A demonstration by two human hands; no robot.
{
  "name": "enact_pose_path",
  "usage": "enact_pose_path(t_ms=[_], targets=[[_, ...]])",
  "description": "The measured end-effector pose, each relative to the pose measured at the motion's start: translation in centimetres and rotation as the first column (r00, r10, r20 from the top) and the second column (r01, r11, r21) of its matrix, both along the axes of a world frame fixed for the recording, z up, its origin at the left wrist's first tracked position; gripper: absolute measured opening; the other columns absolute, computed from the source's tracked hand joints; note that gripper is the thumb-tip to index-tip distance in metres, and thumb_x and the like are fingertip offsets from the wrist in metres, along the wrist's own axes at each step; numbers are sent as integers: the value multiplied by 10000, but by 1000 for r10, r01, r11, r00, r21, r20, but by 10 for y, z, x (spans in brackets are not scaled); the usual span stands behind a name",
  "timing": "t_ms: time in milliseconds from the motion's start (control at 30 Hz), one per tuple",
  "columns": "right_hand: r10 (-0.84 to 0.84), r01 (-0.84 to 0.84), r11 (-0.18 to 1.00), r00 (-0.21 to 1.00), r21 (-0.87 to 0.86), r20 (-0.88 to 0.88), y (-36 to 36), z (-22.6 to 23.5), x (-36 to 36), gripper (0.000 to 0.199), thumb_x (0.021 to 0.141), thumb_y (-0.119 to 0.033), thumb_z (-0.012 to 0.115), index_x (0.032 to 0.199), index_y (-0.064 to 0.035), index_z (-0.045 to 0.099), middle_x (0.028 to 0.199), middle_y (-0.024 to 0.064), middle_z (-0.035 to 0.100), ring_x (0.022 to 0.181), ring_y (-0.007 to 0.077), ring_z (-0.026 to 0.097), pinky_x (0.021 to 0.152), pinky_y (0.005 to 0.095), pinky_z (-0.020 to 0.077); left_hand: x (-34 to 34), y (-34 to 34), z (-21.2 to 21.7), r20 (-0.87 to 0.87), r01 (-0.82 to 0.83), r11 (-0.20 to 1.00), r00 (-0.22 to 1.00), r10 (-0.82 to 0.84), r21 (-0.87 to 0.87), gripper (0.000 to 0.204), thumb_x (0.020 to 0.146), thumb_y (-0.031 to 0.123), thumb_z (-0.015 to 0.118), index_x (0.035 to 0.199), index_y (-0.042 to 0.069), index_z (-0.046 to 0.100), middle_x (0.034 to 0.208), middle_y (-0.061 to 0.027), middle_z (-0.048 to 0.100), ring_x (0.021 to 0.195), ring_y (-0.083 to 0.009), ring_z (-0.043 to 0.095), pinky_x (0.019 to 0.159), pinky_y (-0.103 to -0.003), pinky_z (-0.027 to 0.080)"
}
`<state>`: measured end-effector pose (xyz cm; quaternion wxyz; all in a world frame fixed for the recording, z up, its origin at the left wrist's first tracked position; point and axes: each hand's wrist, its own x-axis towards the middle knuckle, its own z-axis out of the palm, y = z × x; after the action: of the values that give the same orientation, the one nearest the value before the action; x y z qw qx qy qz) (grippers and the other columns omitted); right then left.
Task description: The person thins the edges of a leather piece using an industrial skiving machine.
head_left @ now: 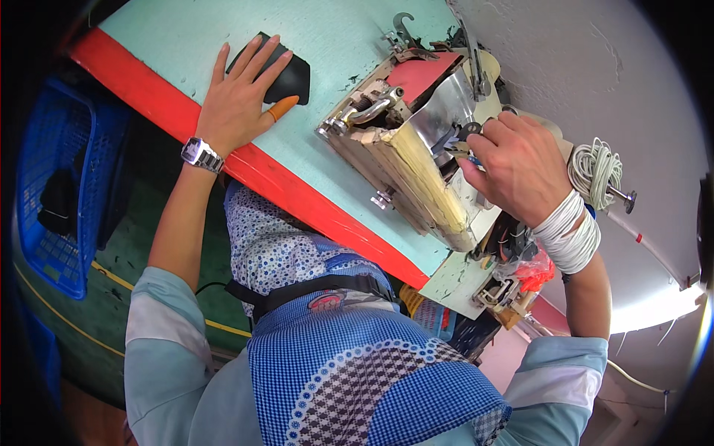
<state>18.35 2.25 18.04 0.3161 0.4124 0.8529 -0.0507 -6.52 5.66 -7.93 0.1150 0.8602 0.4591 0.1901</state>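
Observation:
My left hand (242,97) lies with spread fingers over a flat black piece of material (291,78) on the pale green tabletop (167,33). An orange finger cot (282,108) covers its thumb. On the right, my right hand (524,163) is closed at the machine (401,160), its fingers around a small metal tool with a blue part (462,152), whose exact kind I cannot make out. The tool's tip is beside the machine's curved shiny metal plate (440,111). White cord (571,234) is wound round my right wrist.
A red strip (305,197) runs along the table's near edge. Blue plastic baskets (56,186) stand on the left. A coil of white cord (595,172) hangs at the machine's right. Another clamp-like metal fitting (502,293) sits below the machine, by some red plastic (534,273).

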Motion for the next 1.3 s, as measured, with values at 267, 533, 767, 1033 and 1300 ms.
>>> enact_pose_path(t_ms=[267, 533, 767, 1033, 1300], targets=[[4, 3, 998, 994, -67, 105, 9, -13, -6, 202, 750, -219, 651, 667, -37, 616, 670, 82, 554, 723, 246, 566, 641, 370, 479, -1, 3, -14, -18, -15, 1000, 1000, 15, 17, 595, 814, 485, 606, 1340, 258, 443, 1433, 17, 370, 1335, -155, 305, 1138, -440, 157], [67, -67, 997, 998, -44, 20, 7, -14, -5, 158, 764, -198, 665, 712, -55, 621, 645, 65, 518, 685, 235, 538, 597, 365, 468, -3, 2, -9, -4, -1, 997, 1000, 1, 83, 608, 811, 503, 605, 1344, 259, 443, 1431, 14, 375, 1324, -169, 328, 1133, -421, 184], [92, -91, 995, 995, -37, 27, 5, -12, -8, 142, 750, -179, 651, 701, -51, 615, 653, 60, 532, 675, 228, 544, 610, 369, 465, -3, 2, -9, -24, -4, 997, 1000, 6, 81, 612, 811, 521, 595, 1346, 269, 439, 1434, 19, 370, 1329, -159, 321, 1138, -416, 181], [-137, 19, 972, 854, -233, -502, -85, 16, -25, 264, 649, -167, 721, 868, -44, 640, 636, 30, 456, 566, 190, 468, 519, 319, 378, -13, 5, -9, -78, 7, 997, 997, -2, 73, 596, 815, 460, 624, 1336, 226, 457, 1425, -4, 388, 1332, -187, 322, 1130, -435, 181], [-505, 742, 666, 522, 75, -688, -197, -15, 14, 288, 679, -93, 750, 938, -7, 658, 605, 67, 516, 519, 210, 487, 493, 321, 395, 46, -65, 119, 907, 591, 721, 402, 124, -360, 287, 793, 60, 687, 1010, 25, 503, 1354, -191, 448, 740, -61, 533, 620, -183, 421]])
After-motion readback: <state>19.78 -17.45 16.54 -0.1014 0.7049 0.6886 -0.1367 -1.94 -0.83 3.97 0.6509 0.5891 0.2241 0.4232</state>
